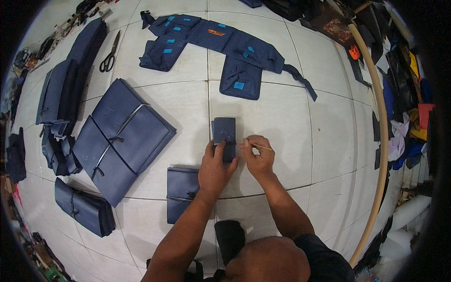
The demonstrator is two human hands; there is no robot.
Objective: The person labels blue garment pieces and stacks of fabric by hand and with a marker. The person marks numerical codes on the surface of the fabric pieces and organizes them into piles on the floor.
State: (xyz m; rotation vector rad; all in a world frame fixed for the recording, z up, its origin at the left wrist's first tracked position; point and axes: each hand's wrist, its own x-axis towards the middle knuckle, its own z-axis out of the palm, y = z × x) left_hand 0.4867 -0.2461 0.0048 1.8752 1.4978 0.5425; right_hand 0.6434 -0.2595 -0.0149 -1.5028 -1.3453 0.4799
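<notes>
A small stack of navy fabric pieces point(224, 128) lies on the tiled floor in front of me, with pale hand-drawn marks on top and a dark tie across it. My left hand point(215, 162) holds its lower part down, fingers over the top and thumb along the near right side. Just right of the stack, my right hand point(258, 154) pinches a thin, pale yellow pencil-like stick point(264, 147). Its tip is hard to make out. Partly under my left forearm sits another tied navy fabric stack point(181, 188).
To the left are a large tied navy stack point(123, 127), a folded bundle point(84, 207) and long fabric piles point(70, 80). Black scissors point(111, 54) lie beyond. A navy pocketed garment piece point(206, 40) is spread at the far side. A curved tan pole point(378, 136) borders scraps at right.
</notes>
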